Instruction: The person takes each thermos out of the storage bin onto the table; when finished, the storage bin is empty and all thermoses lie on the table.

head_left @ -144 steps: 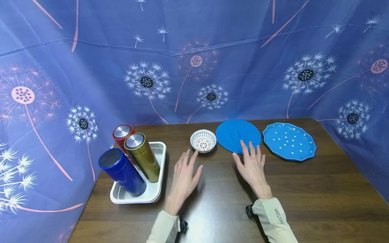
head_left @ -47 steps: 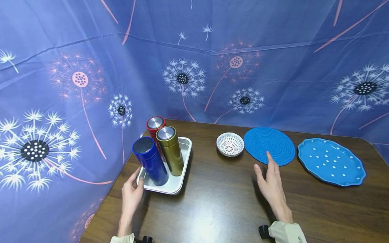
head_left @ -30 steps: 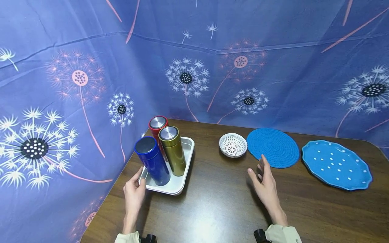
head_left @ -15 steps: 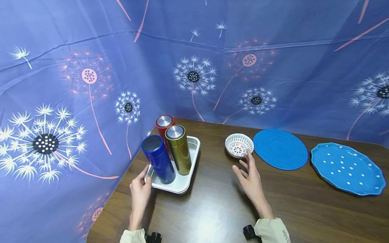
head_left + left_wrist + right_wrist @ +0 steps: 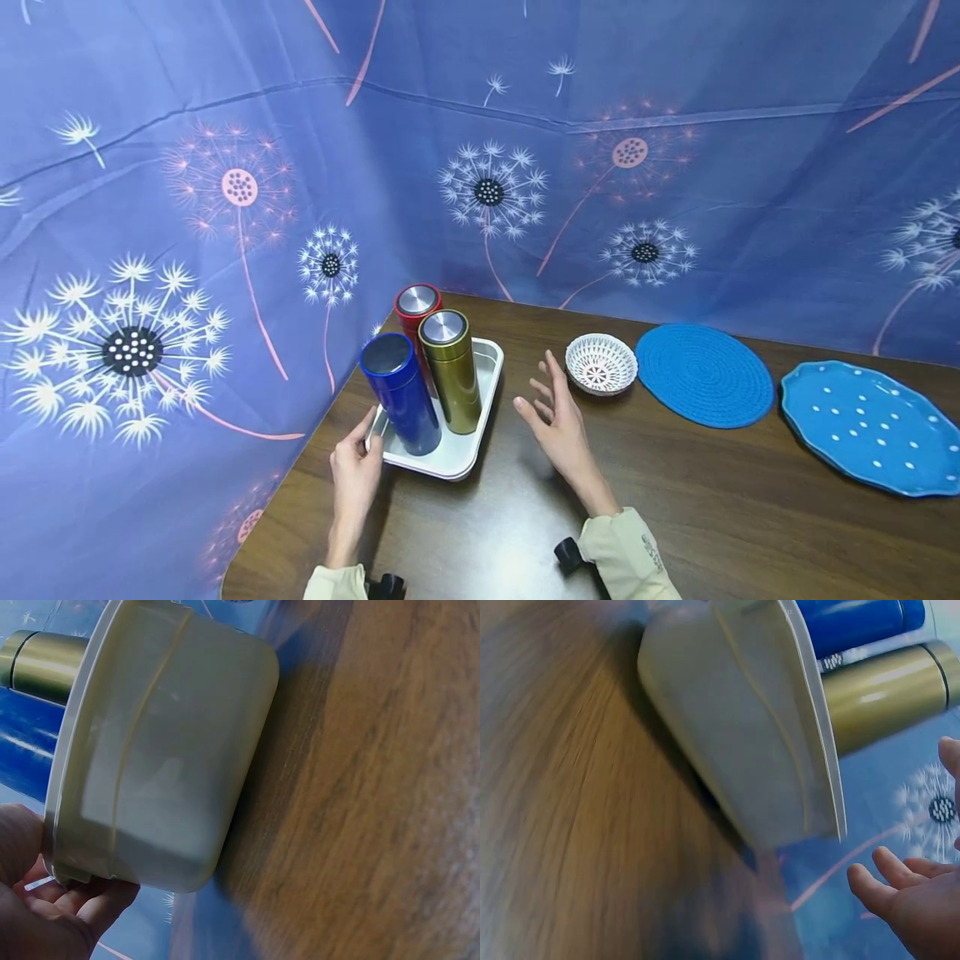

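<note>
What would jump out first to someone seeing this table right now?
Three tall flasks, the blue flask, gold flask and red flask, stand close together in a white tray at the table's left edge. The left hand holds the tray's near left corner, and the right hand hovers open just right of it. Further right lie a white lattice bowl, a blue round mat and a blue dotted plate.

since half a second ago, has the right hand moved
Yes. The right hand has swung left, away from the white basket bowl it was beside, toward the tray of flasks.
</note>
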{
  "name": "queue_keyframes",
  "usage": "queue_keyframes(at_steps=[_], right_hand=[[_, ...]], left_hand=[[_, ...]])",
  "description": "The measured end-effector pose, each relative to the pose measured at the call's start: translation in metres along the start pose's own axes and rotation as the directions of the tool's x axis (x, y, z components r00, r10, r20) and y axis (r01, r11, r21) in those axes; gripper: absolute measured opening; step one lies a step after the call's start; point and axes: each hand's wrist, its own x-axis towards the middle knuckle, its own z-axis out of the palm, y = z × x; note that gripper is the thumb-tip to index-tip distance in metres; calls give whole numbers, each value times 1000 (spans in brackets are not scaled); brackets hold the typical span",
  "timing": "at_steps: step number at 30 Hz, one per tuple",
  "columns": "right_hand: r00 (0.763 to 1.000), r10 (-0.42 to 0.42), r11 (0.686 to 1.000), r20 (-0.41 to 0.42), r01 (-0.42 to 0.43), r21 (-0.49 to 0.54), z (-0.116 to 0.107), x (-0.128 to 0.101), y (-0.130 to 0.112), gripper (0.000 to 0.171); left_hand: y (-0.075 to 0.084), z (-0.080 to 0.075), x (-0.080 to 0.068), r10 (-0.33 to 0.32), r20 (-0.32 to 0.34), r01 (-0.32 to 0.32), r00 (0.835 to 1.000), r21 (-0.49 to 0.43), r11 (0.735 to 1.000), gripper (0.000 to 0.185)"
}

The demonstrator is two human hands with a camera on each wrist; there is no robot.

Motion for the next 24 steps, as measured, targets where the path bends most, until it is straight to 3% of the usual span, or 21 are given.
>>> queue_keyframes(at_steps=[5,15,24], right_hand=[[999,-37,999,31,37,6,18,5,-19,78],[993,-98,991,61,92,93,45,19,-28,85],[995,-78,987,65,68,142,61,25,-32,95]], left_hand=[[0,0,-1,12,-4,-12,1000,-3,1000,42],[3,-1,-3,10,-30,-10,1000,2,1000,42],[4,-2,-3,3,-36,-4,999,-8,1000,41]])
